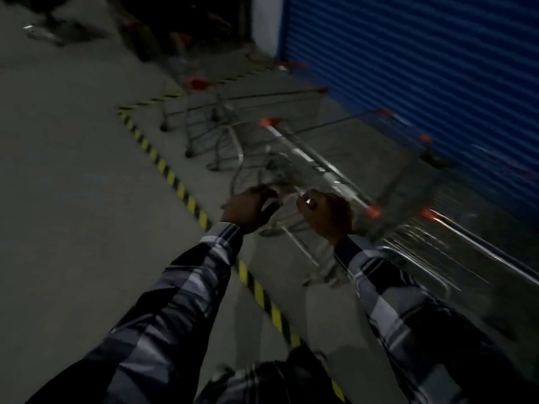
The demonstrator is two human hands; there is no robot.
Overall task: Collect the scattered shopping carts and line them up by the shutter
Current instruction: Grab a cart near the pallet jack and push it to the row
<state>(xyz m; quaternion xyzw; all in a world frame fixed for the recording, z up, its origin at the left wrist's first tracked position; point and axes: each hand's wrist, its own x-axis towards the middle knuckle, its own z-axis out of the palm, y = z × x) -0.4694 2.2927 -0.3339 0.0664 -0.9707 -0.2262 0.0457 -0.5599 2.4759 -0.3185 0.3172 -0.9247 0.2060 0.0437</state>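
Beyond the fingertips: silver wire shopping cart with orange corner caps [320, 167], beside blue corrugated shutter [423, 83].
Hands: left hand [248, 209] and right hand [326, 215] curled, seemingly gripping its handle; blur hides contact.
Progress: several carts [210, 112] already lined up; others left in shadow.

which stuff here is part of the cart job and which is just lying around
Job:
- carts by the shutter
- blue shutter
- left hand and right hand, held out toward the nearest cart; the blur hides whether they hold it

Lying about:
- yellow-black floor stripe
- pale object on the floor, far left, too blurred to name
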